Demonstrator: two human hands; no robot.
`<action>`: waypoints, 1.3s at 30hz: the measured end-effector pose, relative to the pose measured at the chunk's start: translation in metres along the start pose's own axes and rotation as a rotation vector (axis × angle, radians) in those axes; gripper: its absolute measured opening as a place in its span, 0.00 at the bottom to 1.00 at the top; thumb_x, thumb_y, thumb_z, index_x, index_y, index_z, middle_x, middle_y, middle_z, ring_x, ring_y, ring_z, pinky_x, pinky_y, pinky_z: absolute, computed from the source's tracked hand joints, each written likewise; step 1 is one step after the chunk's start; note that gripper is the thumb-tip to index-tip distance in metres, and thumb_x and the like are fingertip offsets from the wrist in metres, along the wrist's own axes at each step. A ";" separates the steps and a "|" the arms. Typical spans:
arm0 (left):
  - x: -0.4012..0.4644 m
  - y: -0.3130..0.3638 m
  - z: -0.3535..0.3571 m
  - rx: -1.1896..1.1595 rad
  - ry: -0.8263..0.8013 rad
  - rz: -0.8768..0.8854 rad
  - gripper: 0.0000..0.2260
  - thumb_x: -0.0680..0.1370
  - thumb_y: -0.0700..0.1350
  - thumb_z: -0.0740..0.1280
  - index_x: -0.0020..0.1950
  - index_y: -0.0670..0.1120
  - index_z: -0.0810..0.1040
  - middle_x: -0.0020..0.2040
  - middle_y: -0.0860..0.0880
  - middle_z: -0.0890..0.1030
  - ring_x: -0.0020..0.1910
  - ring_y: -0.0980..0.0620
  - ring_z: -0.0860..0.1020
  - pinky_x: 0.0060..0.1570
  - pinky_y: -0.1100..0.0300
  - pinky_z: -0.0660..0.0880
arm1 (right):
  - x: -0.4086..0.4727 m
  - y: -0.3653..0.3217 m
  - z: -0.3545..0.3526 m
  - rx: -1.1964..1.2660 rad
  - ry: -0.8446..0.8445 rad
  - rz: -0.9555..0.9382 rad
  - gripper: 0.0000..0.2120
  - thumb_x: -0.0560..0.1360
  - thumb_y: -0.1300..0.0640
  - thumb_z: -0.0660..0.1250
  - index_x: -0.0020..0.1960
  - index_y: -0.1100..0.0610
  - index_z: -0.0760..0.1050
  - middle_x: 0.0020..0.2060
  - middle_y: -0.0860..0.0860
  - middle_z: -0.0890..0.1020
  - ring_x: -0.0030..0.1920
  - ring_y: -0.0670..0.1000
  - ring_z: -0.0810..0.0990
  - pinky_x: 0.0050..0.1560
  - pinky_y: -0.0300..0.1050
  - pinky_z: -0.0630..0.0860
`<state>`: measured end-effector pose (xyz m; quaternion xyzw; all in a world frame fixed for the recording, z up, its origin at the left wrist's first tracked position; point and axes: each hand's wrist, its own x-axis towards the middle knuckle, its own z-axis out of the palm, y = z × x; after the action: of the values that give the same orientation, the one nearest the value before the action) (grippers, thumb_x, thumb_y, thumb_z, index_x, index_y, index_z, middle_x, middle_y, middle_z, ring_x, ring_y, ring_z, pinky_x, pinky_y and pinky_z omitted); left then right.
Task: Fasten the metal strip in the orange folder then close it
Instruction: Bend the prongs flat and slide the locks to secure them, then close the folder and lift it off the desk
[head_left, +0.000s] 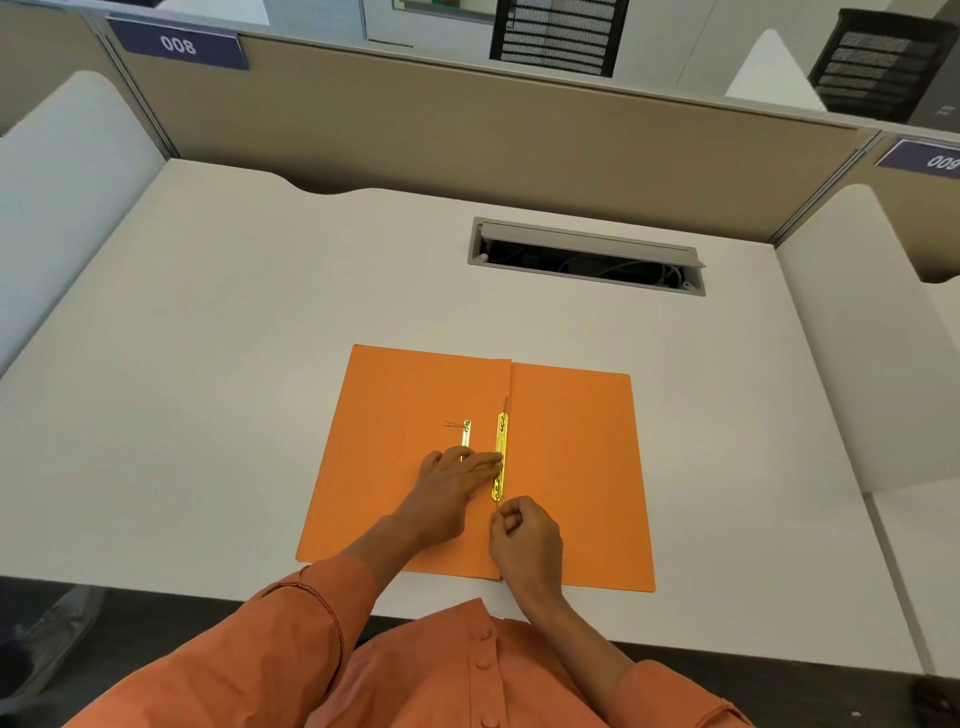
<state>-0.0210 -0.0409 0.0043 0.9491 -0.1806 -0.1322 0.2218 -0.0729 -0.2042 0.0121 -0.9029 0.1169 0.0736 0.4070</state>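
1. A flat orange paper folder lies open on the white desk, near its front edge.
2. A long gold metal strip runs along the folder's centre fold; a second, shorter gold strip lies just beside it to the left.
3. The left hand lies flat, fingers spread, fingertips pressing the long strip's middle.
4. The right hand is curled, pinching a thin prong at the strip's near end.

Office cubicle: white laminate desk fenced by tan fabric partition, navy numbered plate "008" at 11 o'clock, grey cable hatch at 12, black mesh chair back beyond.
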 end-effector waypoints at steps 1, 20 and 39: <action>-0.001 0.000 0.000 0.003 0.001 -0.001 0.29 0.81 0.35 0.59 0.81 0.56 0.67 0.82 0.62 0.62 0.78 0.49 0.61 0.73 0.50 0.55 | 0.000 0.000 0.000 0.000 -0.004 0.003 0.01 0.79 0.59 0.71 0.49 0.55 0.81 0.35 0.49 0.82 0.37 0.50 0.81 0.38 0.46 0.79; -0.065 -0.054 -0.026 -0.269 0.457 -0.936 0.26 0.77 0.50 0.74 0.74 0.47 0.73 0.78 0.41 0.67 0.76 0.35 0.64 0.71 0.31 0.65 | 0.004 0.024 -0.019 -0.051 -0.196 -0.018 0.21 0.72 0.52 0.81 0.61 0.49 0.77 0.56 0.44 0.75 0.52 0.43 0.75 0.51 0.34 0.75; -0.090 -0.060 -0.074 -0.884 0.574 -1.032 0.23 0.83 0.53 0.67 0.75 0.44 0.74 0.72 0.43 0.77 0.66 0.41 0.76 0.66 0.44 0.74 | 0.002 0.032 -0.025 -0.182 -0.152 -0.137 0.21 0.70 0.47 0.81 0.59 0.47 0.79 0.51 0.40 0.74 0.55 0.46 0.74 0.58 0.47 0.75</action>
<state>-0.0604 0.0725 0.0555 0.7325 0.4242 -0.0268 0.5318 -0.0784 -0.2443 0.0048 -0.9338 0.0167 0.1241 0.3352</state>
